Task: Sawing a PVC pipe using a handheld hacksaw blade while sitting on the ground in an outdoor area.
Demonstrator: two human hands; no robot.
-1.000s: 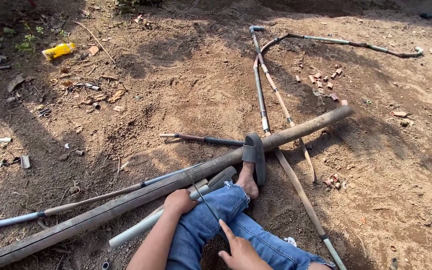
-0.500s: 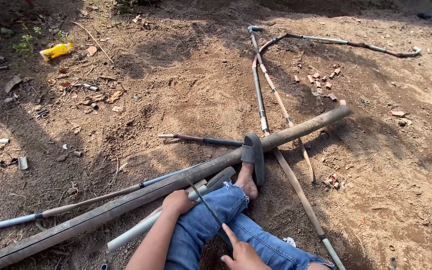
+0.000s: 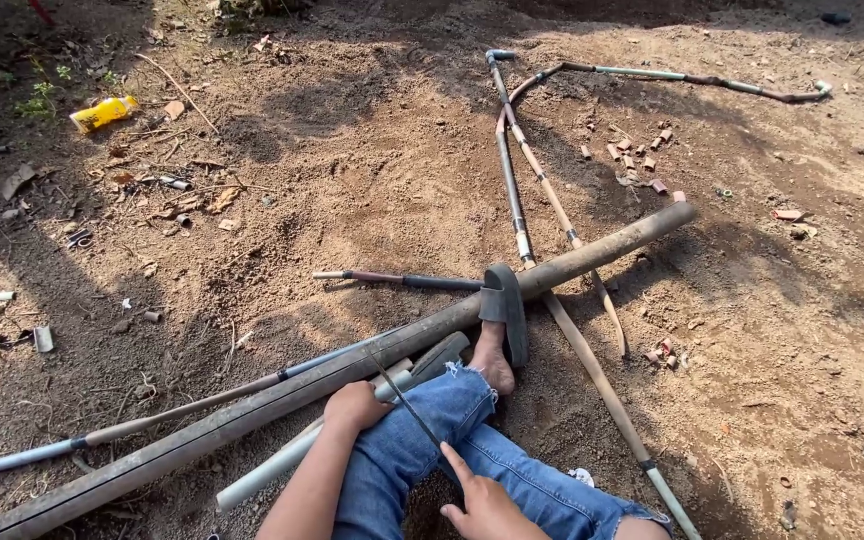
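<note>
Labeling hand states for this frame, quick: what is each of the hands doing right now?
Left hand: closed, gripping the light pipe beside the long dirty pipe.
Right hand: open, fingers spread, resting on the jeans, holding nothing.

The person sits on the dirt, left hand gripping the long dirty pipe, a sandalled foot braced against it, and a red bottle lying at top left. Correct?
Nearly. The bottle at top left is yellow, not red, as the head view shows. The rest holds: the left hand grips the long dirty pipe, and the sandalled foot braces against it.
</note>
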